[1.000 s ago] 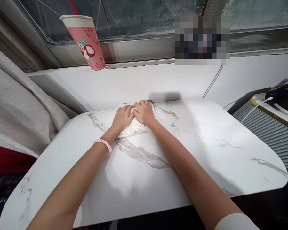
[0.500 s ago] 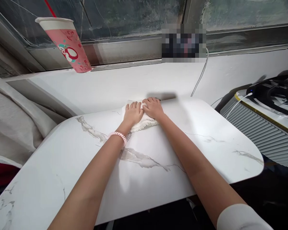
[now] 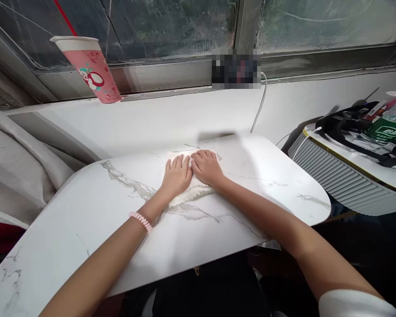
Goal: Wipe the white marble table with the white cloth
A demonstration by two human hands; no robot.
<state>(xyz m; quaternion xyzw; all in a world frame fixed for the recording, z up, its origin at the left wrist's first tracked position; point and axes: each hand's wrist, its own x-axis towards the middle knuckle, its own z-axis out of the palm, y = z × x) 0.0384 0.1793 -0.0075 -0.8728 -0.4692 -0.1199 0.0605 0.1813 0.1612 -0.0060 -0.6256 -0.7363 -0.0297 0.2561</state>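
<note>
A white cloth (image 3: 188,193) lies on the white marble-patterned table (image 3: 86,224), near its far edge. My left hand (image 3: 177,175) rests flat on the cloth, fingers stretched out and close together. My right hand (image 3: 206,166) lies flat beside it on the same cloth, fingers extended; the two hands touch side by side. A pink coil band (image 3: 141,220) sits on my left wrist. Most of the cloth is hidden under my hands.
A pink paper cup (image 3: 90,68) with a red straw stands on the window ledge at the back left. A white cable (image 3: 259,108) hangs down the wall. At the right, a ribbed grey unit (image 3: 336,176) carries dark gear and a green-labelled bottle (image 3: 387,123). Grey fabric (image 3: 16,167) lies left.
Both hands have slid the cloth back toward me from the table's far edge, staying flat on it. The camera view has shifted right.
</note>
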